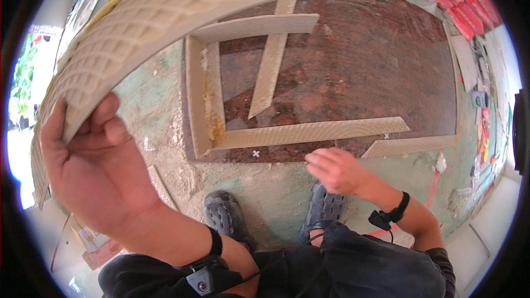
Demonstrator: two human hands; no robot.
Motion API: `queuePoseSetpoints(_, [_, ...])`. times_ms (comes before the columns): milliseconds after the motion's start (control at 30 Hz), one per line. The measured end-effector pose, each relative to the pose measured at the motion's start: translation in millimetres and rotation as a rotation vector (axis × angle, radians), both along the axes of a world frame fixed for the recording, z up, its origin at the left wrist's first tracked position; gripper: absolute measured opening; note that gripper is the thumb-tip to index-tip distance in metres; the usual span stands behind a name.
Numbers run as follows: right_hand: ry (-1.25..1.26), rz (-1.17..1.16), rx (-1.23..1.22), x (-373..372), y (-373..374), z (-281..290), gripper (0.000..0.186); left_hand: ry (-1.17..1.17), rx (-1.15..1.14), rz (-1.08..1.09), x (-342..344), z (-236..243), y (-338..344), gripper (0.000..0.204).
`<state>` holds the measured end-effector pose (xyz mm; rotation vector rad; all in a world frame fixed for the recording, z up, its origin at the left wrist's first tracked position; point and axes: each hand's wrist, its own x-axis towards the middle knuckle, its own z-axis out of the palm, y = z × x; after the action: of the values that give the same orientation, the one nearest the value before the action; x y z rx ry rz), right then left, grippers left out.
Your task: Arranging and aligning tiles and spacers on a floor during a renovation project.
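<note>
A long beige tile strip [165,14] arches across the top left of the view, its grid-ribbed back facing me. My left hand [102,160] grips its lower left end, thumb and fingers on either side of the edge. My right hand [337,171] hovers just off the near edge of a polished reddish-brown slab [353,72], its fingers curled in and slightly blurred. Nothing shows in them. On the slab, tile strips stand as a corner: a left piece [197,94], a back piece [259,26] and a front piece [314,132].
A loose strip [270,72] lies slanted inside the corner; another strip [411,144] rests at the near right edge. White plastic crosses [255,154] lie along the front. Red packages [455,0] are stacked far right. My shoes [223,212] stand on the dusty floor.
</note>
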<state>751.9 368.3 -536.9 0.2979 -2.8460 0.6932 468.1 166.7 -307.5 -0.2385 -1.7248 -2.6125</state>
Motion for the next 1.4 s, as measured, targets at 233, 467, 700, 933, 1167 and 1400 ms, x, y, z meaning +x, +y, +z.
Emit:
queuePoseSetpoints(233, [0.057,0.37,0.11,-66,-59,-35,0.031,-0.027,-0.054,0.057,4,-2,-10,0.025])
queuePoseSetpoints(467, [0.079,0.374,0.218,-83,-77,-42,0.036,-0.036,-0.038,-0.002,7,0,-20,0.025])
queuePoseSetpoints(700, [0.071,0.354,0.299,-88,-76,-42,0.041,-0.063,-0.08,0.08,8,0,-17,0.026])
queuePoseSetpoints(933, [0.065,0.335,0.277,-86,-81,-44,0.041,-0.103,-0.054,0.1,13,1,-13,0.028])
queuePoseSetpoints(1167, [0.09,0.312,0.188,-85,-75,-39,0.036,-0.11,-0.048,0.024,17,0,-9,0.028])
queuePoseSetpoints(1400, [0.031,-0.217,-0.346,-61,6,34,0.029,-0.214,0.062,-0.119,27,-12,20,0.029])
